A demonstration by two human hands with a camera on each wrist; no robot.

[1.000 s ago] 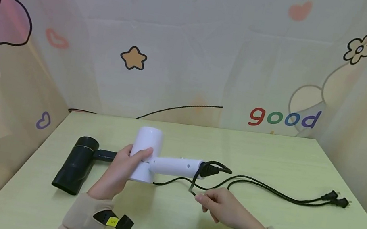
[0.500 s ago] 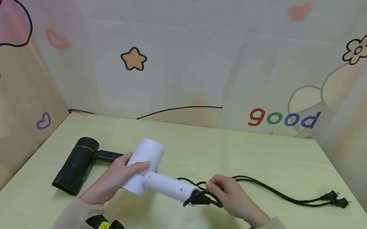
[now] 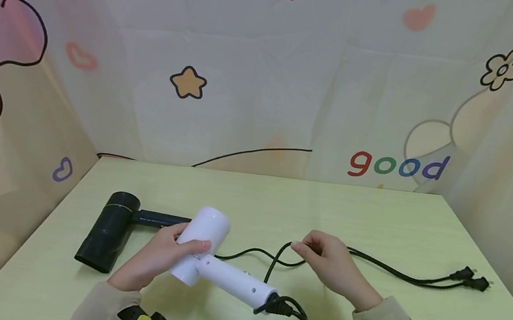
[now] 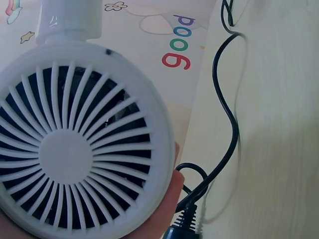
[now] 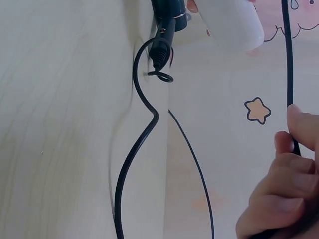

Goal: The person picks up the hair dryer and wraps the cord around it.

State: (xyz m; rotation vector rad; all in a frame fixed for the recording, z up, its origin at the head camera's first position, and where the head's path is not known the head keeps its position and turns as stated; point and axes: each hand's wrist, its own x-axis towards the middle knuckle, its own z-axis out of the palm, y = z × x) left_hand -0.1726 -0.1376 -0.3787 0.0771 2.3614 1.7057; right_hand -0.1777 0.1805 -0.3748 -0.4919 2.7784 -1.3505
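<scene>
A printed cloth (image 3: 257, 40) backs the work area, probably as a screen; we note soft folds. The pale table (image 3: 379, 222), faintly grained, supports the rest.

The black hair dryer (image 3: 107, 231) lies at the table's left, handle pointing right, seemingly parked to leave the middle for handwork. Smooth cylindrical barrel, thin bright ring near the far end.

The white hair dryer (image 3: 218, 273) is mid-table in the left hand (image 3: 157, 257) and, judging by its shadow, raised off the surface. We see the thumb across the barrel and the hand wrapped about it; we take this hold as steadying the body while leaving the handle end free. Glossy plastic, round section; the left wrist view shows a grille (image 4: 65, 157) of curved vanes round a plain hub.

The right hand (image 3: 333, 265) pinches a black cord (image 5: 289, 64) between thumb and finger, presumably to guide it without kinking. The cord is slim and flexible; we cannot trace its whole run.

Two black plugs (image 3: 469, 278) sit together at the right, likely kept side by side for order.
</scene>
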